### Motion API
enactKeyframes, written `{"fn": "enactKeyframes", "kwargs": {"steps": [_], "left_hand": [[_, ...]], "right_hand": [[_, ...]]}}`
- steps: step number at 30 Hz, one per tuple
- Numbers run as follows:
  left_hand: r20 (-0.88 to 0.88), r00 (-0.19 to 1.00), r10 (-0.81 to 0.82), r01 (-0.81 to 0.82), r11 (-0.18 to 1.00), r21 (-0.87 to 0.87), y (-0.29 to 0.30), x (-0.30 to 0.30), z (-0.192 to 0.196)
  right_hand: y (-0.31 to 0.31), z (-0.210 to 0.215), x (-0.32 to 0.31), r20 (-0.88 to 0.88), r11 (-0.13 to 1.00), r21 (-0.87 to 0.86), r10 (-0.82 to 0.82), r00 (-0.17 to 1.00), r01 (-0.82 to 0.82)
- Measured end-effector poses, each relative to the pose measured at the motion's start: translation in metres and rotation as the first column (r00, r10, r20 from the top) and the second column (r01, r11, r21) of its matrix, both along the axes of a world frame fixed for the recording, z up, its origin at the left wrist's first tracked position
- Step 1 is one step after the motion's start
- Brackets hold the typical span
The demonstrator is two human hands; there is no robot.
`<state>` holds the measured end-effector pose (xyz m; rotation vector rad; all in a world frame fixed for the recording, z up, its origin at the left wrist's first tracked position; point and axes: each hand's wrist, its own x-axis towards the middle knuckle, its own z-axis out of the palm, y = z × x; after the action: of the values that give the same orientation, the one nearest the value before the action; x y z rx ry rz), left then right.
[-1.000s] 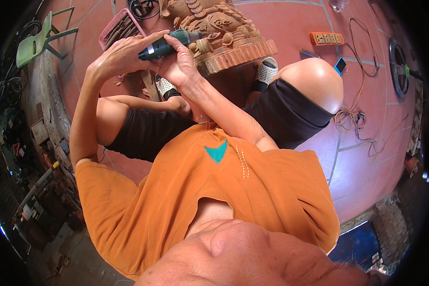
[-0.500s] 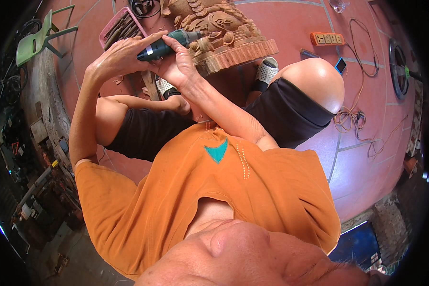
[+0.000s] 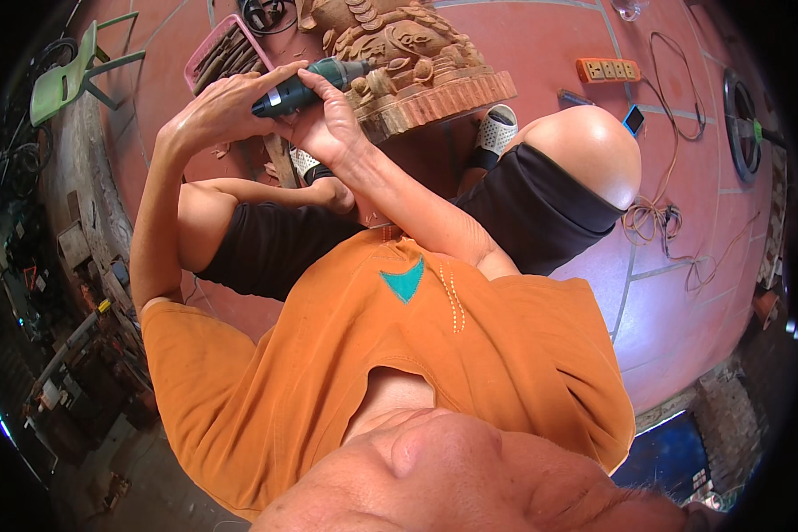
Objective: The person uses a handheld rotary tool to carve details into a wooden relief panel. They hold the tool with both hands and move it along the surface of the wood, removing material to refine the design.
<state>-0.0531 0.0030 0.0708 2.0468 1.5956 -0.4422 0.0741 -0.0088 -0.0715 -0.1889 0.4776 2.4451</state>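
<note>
both hands point(image 3: 328, 124) on rotary tool point(image 3: 306, 86)

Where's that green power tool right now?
In the head view, the green tool is near the top, left of centre, gripped by the left hand and right hand, its tip against the wooden carving.

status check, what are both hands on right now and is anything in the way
Left hand and right hand both gripping the green rotary tool. Tip at the wooden carving. Nothing between them.
</note>
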Motion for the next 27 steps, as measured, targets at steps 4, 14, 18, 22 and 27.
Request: {"fn": "enactKeyframes", "kwargs": {"steps": [4, 14, 18, 22, 27], "left_hand": [[-0.007, 1.000, 0.000, 0.000, 1.000, -0.006, -0.001, -0.004, -0.003], [-0.003, 1.000, -0.026, 0.026, 0.999, 0.028, -0.005, -0.005, -0.006], [-0.003, 1.000, -0.024, 0.024, 0.999, 0.026, -0.005, -0.005, -0.005], [-0.014, 1.000, -0.001, 0.001, 1.000, 0.001, -0.005, -0.003, -0.001], [0.017, 1.000, 0.009, -0.010, 0.999, 0.031, -0.004, 0.002, 0.002]], "right_hand": [[-0.001, 0.000, 0.000, -0.008, 1.000, 0.005, 0.007, 1.000, -0.007], [-0.005, 0.000, -0.002, -0.008, 1.000, -0.009, -0.001, 1.000, 0.001], [-0.006, 0.001, 0.000, 0.012, 1.000, -0.009, 0.008, 1.000, -0.008], [-0.006, 0.004, 0.001, 0.009, 1.000, -0.014, 0.010, 1.000, -0.010], [-0.002, 0.004, 0.003, -0.015, 1.000, -0.004, 0.010, 1.000, -0.010]]}}
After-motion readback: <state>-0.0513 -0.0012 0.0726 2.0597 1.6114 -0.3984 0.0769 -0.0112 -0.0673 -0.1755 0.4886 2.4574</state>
